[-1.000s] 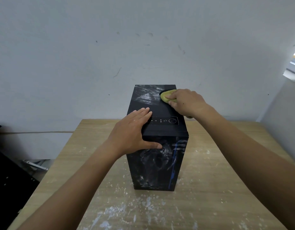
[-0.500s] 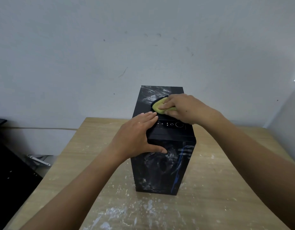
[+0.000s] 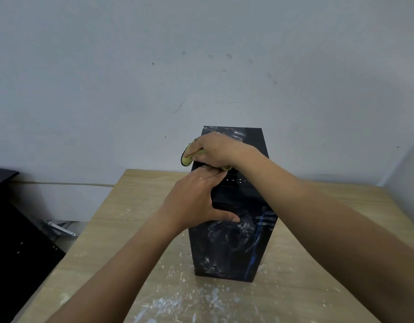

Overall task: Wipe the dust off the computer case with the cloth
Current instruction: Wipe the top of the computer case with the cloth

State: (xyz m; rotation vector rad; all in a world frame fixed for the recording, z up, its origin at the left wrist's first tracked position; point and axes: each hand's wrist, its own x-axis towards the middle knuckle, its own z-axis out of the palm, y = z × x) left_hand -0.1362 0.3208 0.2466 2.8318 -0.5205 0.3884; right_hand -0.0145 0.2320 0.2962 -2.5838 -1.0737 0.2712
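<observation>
Black computer case (image 3: 234, 241), dust-streaked front, yellow cloth (image 3: 188, 157) at top.

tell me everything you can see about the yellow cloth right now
The cloth is a small yellow-green piece, soft-looking and bunched up. The right hand presses it onto the top of the black computer case, at the top's left edge, where a rounded end sticks out past the fingers and overhangs the side. Another scrap shows under the heel of the hand. Most of it is hidden by the hand.

Yellow-green cloth (image 3: 186, 157), black white-smeared computer case (image 3: 231, 241), tan table (image 3: 131, 229).
</observation>
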